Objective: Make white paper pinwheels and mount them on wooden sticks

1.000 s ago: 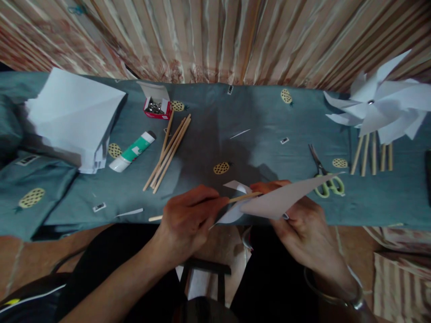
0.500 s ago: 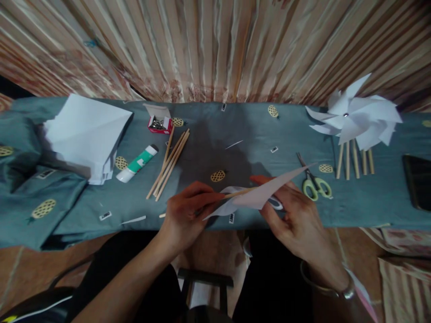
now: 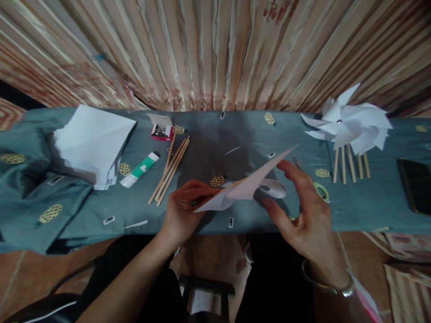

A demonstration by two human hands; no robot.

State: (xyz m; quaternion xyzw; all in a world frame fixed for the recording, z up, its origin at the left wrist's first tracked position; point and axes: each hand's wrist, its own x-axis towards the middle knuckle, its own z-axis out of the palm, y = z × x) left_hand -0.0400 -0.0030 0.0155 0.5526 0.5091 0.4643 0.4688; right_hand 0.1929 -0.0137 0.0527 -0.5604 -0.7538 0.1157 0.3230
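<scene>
A white paper pinwheel on a thin wooden stick is held up over the front of the table, its blades seen nearly edge-on. My left hand is closed around the stick, which mostly hides behind the fingers and paper. My right hand is just right of the blades, thumb and fingers spread with nothing between them. Beyond that hand lie scissors with light green handles, partly covered by it. Several loose wooden sticks rest left of the pinwheel.
A stack of white paper lies at the left, near a green and white glue stick. Behind the sticks stands an open red box of metal pins. Finished pinwheels are piled at the right, beside a dark phone.
My right hand has let go of the pinwheel's blades and moved right, fingers opening. The pinwheel has turned slightly in my left hand. The view has shifted a little.
</scene>
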